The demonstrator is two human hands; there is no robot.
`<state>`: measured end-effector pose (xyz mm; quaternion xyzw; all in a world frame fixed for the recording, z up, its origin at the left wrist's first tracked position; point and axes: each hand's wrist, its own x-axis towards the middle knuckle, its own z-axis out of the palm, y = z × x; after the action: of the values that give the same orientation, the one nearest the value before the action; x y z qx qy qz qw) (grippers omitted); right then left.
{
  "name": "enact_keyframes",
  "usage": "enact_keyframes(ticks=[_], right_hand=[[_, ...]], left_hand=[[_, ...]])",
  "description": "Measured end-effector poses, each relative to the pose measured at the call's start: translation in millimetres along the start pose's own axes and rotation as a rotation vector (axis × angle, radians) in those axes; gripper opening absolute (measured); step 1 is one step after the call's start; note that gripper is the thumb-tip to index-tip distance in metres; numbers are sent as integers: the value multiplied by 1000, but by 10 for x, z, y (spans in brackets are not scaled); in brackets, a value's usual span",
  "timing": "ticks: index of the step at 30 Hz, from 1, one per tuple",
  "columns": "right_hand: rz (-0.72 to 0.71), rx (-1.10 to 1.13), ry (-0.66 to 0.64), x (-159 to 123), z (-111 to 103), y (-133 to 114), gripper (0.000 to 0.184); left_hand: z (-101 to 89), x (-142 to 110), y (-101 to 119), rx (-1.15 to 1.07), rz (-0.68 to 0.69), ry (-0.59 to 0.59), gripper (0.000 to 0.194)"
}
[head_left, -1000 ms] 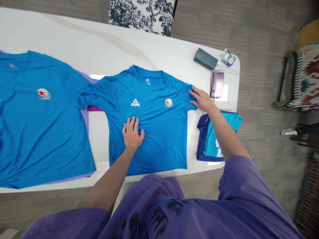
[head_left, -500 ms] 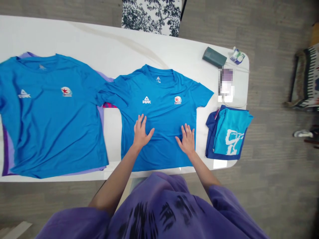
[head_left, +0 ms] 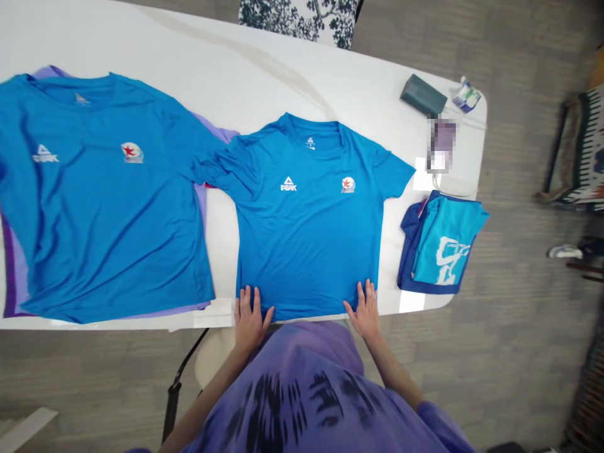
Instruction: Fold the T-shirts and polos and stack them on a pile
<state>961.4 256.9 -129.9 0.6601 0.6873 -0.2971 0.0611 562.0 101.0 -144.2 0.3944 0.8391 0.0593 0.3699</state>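
Note:
A blue T-shirt [head_left: 311, 233] lies spread front side up on the white table, its collar pointing away from me and its hem along the near edge. My left hand [head_left: 250, 318] rests open on the hem's left corner. On the hem's right corner my right hand [head_left: 365, 309] lies with fingers apart. To the left, a second blue T-shirt [head_left: 113, 220] is spread flat over purple garments that peek out at its edges. The sleeves of the two blue shirts meet between them.
Folded blue and teal garments [head_left: 443, 245] sit at the table's [head_left: 189, 56] right end. Beyond them are a dark green box [head_left: 423, 94], a small packet [head_left: 466, 97] and a blurred purple item [head_left: 443, 138] with a cable. A patterned chair [head_left: 297, 22] stands at the far edge.
Both my hands have slid from the middle of the shirt toward me, down to its hem corners. The shirt's lower part looks smoother. The camera view has shifted a little.

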Motion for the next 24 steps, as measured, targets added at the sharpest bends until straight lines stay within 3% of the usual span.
enact_keyframes(ticks=[4, 7, 9, 12, 14, 16, 19, 24], right_hand=[[-133, -21, 136, -109, 59, 87, 81], [-206, 36, 162, -41, 31, -229, 74], [-276, 107, 72, 2, 71, -639, 60], [-381, 155, -142, -49, 305, -1404, 34], [-399, 156, -219, -165, 566, -1894, 24], [-362, 168, -226, -324, 868, -2304, 17], [-239, 186, -180, -607, 1305, -2750, 7], [-91, 156, -75, -1070, 1870, -3218, 20]], left_hand=[[-211, 13, 62, 23, -10, -56, 101], [-712, 459, 209, 44, -59, 85, 96], [-1222, 1047, 348, 24, -35, 252, 90], [-2070, 2169, 579, -6, 92, 432, 68], [-2536, 2884, 700, 23, 93, 427, 57], [-2851, 3452, 753, 56, 111, 350, 51], [-3075, 3980, 697, 123, 177, 248, 49], [-3123, 4315, 490, 119, 359, 237, 30]])
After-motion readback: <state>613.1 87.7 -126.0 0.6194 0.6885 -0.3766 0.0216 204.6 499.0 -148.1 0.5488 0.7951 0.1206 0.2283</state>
